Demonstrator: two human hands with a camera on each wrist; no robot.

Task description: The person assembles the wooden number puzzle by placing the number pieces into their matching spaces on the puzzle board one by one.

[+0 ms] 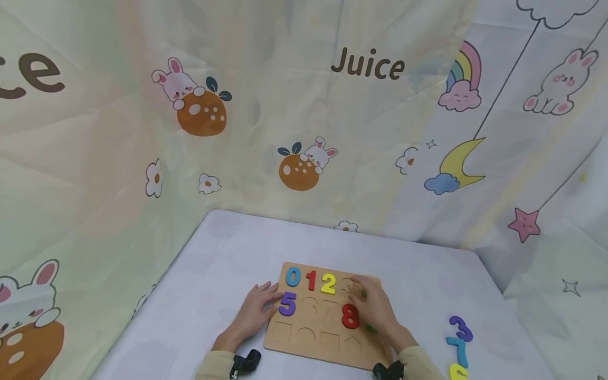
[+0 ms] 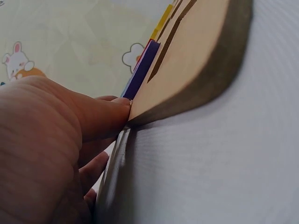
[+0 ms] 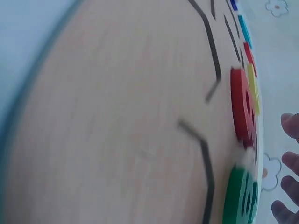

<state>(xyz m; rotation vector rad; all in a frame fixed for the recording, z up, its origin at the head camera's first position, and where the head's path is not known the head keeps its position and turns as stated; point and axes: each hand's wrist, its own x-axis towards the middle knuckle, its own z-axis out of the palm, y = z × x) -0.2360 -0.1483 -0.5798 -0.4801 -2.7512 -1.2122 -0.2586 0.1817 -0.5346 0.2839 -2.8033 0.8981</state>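
A wooden number puzzle board [image 1: 296, 348] lies on the table. My left hand [image 1: 258, 309] is at its left edge beside the purple 5 [image 1: 287, 304]; in the left wrist view the thumb [image 2: 105, 116] touches the board's edge. Over the board's right side hovers my right hand [image 1: 377, 306], fingers loosely bent and holding nothing visible. Green pieces [image 3: 237, 196] lie partly hidden under it, next to the red 8 [image 1: 350, 316]. Along the top row sit the blue 0 [image 1: 293, 276], red 1 [image 1: 311, 280] and yellow 2 [image 1: 328, 284].
To the right of the board, a purple 3 [image 1: 461, 328], a blue 7 [image 1: 458, 351] and a yellow number [image 1: 458, 372], cut off by the frame, lie on the white table [image 1: 247, 237]. Printed curtains [image 1: 256, 105] hang behind it.
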